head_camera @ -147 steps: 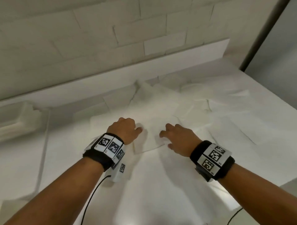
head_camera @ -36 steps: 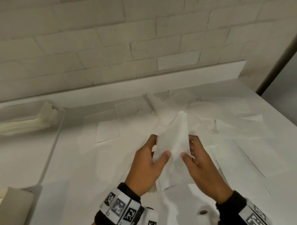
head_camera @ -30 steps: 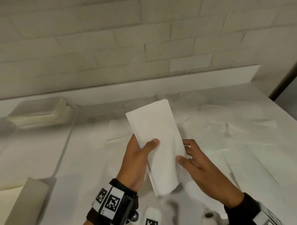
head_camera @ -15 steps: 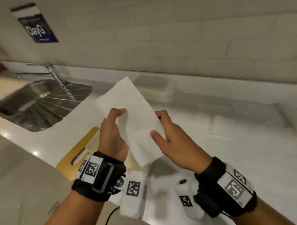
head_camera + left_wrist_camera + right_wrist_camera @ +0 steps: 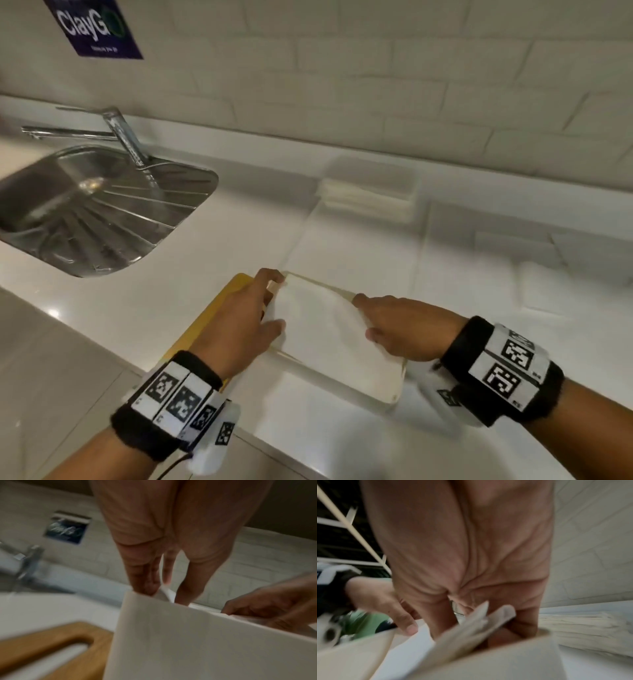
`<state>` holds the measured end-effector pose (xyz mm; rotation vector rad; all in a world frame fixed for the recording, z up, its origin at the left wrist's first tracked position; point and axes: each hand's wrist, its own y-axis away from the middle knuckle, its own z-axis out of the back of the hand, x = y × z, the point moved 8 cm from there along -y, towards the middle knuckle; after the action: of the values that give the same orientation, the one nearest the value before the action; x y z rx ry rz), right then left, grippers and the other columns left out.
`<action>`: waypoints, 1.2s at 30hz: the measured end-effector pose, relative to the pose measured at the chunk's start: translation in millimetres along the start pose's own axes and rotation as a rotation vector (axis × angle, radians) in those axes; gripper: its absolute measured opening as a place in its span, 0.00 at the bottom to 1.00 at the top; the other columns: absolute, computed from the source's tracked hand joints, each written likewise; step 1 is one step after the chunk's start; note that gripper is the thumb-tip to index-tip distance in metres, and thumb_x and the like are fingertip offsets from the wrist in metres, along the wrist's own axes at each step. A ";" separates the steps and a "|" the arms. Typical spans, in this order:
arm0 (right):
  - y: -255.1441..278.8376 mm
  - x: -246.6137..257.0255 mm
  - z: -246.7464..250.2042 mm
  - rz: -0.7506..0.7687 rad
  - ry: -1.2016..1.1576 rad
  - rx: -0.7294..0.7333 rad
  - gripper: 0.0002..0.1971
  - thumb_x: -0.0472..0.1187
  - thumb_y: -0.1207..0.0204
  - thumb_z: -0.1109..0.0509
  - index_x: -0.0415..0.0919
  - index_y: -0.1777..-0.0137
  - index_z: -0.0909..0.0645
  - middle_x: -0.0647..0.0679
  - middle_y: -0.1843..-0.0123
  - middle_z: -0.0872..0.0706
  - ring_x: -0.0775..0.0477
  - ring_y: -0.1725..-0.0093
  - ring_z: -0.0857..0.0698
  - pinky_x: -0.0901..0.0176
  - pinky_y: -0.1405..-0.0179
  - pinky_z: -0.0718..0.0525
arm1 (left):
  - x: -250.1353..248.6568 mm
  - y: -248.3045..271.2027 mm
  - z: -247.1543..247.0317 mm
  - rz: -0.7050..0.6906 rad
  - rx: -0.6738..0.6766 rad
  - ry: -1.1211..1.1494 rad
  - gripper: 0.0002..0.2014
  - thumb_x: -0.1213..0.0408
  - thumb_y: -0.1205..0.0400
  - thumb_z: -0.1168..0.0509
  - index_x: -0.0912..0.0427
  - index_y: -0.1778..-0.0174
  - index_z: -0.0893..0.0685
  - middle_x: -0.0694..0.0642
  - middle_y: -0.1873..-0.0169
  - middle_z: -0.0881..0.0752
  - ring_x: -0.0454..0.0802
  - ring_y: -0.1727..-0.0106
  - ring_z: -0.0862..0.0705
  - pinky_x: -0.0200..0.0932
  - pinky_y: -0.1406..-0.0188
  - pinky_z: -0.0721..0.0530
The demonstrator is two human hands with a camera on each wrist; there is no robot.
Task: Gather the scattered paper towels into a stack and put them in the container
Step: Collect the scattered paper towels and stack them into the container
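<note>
Both hands, left hand (image 5: 246,322) and right hand (image 5: 400,329), pinch a paper towel (image 5: 322,329) (white) over the container (image 5: 383,383).

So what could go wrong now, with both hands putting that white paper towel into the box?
The white folded paper towel lies tilted across the shallow cream container, so a corner might catch the rim and crumple. The left hand and right hand pinch opposite edges; letting go unevenly could leave it crooked. The container also sits near the white counter's front edge, so a hard push might nudge it off.
</note>
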<state>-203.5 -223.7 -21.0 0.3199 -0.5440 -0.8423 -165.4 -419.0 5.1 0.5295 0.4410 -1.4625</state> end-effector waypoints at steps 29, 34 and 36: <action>172.0 -294.1 -46.3 -0.175 0.255 -0.258 0.28 0.39 0.23 0.36 0.58 0.23 0.31 0.58 0.35 0.23 0.47 0.37 0.30 0.54 0.42 0.29 | -267.5 -12.5 -121.2 -0.321 0.276 -0.166 0.15 0.35 0.24 0.38 0.27 0.42 0.19 0.26 0.47 0.16 0.28 0.50 0.13 0.43 0.51 0.12; 190.3 -288.2 -14.3 -0.051 0.184 -0.493 0.08 0.53 0.24 0.30 0.56 0.47 0.19 0.61 0.54 0.22 0.54 0.48 0.33 0.57 0.44 0.36 | -296.3 -25.0 -198.8 -0.290 0.315 -0.148 0.12 0.44 0.18 0.33 0.35 0.38 0.18 0.33 0.46 0.15 0.31 0.45 0.15 0.44 0.42 0.14; 211.7 -291.3 0.4 -0.009 0.070 -0.583 0.08 0.56 0.23 0.30 0.54 0.51 0.19 0.61 0.56 0.25 0.55 0.50 0.33 0.58 0.47 0.36 | -290.5 -30.5 -213.9 -0.207 0.313 -0.043 0.13 0.44 0.19 0.31 0.38 0.40 0.16 0.35 0.45 0.14 0.31 0.44 0.15 0.40 0.42 0.15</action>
<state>-231.2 135.4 -15.6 -0.1824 -0.2131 -0.9545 -207.1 -59.4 -1.1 0.7150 0.2379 -1.7529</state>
